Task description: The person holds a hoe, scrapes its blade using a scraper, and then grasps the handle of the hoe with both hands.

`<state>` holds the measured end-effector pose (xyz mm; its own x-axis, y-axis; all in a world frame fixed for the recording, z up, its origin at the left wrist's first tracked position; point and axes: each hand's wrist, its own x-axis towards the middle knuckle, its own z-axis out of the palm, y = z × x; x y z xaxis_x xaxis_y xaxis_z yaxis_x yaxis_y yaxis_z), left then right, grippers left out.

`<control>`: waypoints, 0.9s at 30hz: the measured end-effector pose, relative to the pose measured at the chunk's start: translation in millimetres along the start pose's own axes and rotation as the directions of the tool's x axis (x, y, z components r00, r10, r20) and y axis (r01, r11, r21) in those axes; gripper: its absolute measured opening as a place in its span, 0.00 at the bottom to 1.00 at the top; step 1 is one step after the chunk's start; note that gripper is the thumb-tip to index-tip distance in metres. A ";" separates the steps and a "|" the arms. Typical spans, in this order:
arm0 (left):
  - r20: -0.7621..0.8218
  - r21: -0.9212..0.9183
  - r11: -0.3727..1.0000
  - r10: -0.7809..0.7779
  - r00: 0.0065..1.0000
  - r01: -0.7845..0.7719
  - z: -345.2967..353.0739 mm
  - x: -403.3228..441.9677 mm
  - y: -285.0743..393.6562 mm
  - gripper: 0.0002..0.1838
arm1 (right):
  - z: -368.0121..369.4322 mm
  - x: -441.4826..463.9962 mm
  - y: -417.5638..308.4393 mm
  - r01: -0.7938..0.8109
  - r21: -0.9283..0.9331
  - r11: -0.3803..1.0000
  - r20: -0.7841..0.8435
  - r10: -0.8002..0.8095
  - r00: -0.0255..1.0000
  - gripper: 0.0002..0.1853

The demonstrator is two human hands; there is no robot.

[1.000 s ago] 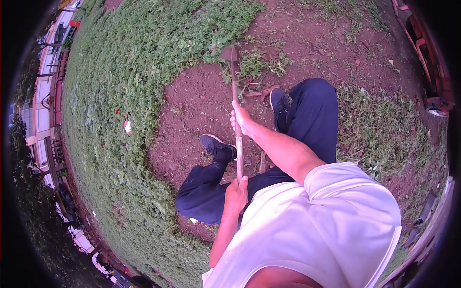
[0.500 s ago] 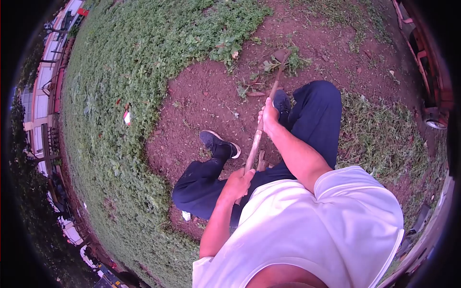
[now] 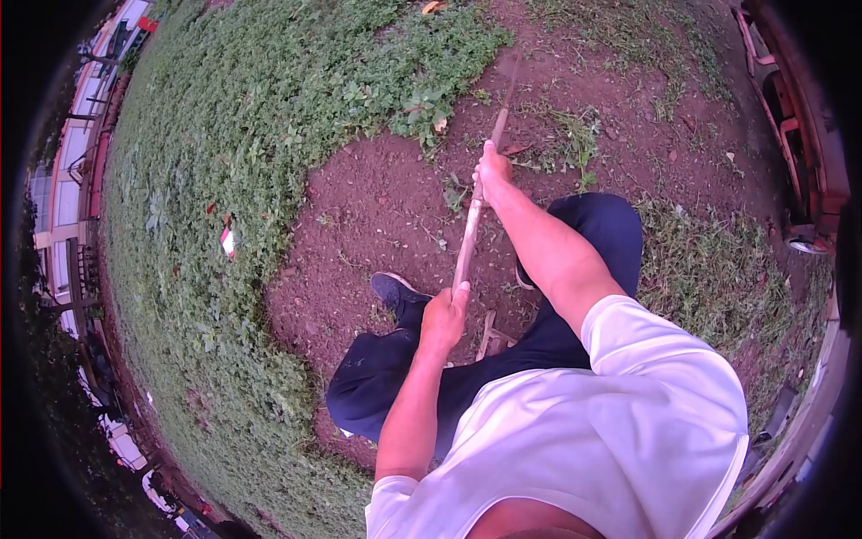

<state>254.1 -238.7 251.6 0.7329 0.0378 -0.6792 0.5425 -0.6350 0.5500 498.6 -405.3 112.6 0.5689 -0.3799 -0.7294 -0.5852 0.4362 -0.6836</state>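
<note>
A long wooden-handled hoe (image 3: 469, 235) reaches away from my body, tilted slightly right. My left hand (image 3: 444, 316) is closed round the near end of its handle, close to my thigh. Farther up, my right hand (image 3: 491, 172) grips the same handle. The far end of the tool is thin and blurred over the bare soil, and its blade cannot be made out. Loose uprooted weeds (image 3: 575, 144) lie on the soil to the right of the handle.
Dense green plants (image 3: 206, 180) cover the left side. Cut weeds (image 3: 709, 260) lie at the right. Under me is a small wooden seat (image 3: 490, 338), partly hidden. A red and white scrap (image 3: 227, 241) rests among the plants. A reddish vehicle (image 3: 795, 135) stands at the right edge.
The hoe first swung right, dragging weeds over the soil, then its head moved up and away from the weeds. My right hand moved outward with it, both hands still gripping.
</note>
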 end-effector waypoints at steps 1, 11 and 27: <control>0.004 -0.005 1.000 0.000 1.000 0.000 -2.9 17.9 4.6 0.34 | 9.1 13.2 -10.4 -0.007 -0.042 0.999 -0.035 0.005 0.999 0.26; 0.038 -0.031 0.998 0.050 0.998 -0.049 -21.6 171.7 50.6 0.34 | 70.7 150.5 -50.0 -0.016 -0.098 0.995 -0.070 0.010 0.998 0.28; 0.076 -0.033 0.995 -0.092 0.993 0.095 -69.1 150.7 -46.2 0.32 | 142.1 118.7 67.0 -0.087 -0.287 0.954 -0.196 0.031 0.980 0.35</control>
<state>367.9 -150.3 157.4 0.6465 0.0373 -0.7620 0.6228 -0.6027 0.4989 609.0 -305.3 -16.1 0.4264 -0.5186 -0.7411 -0.7737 0.2153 -0.5958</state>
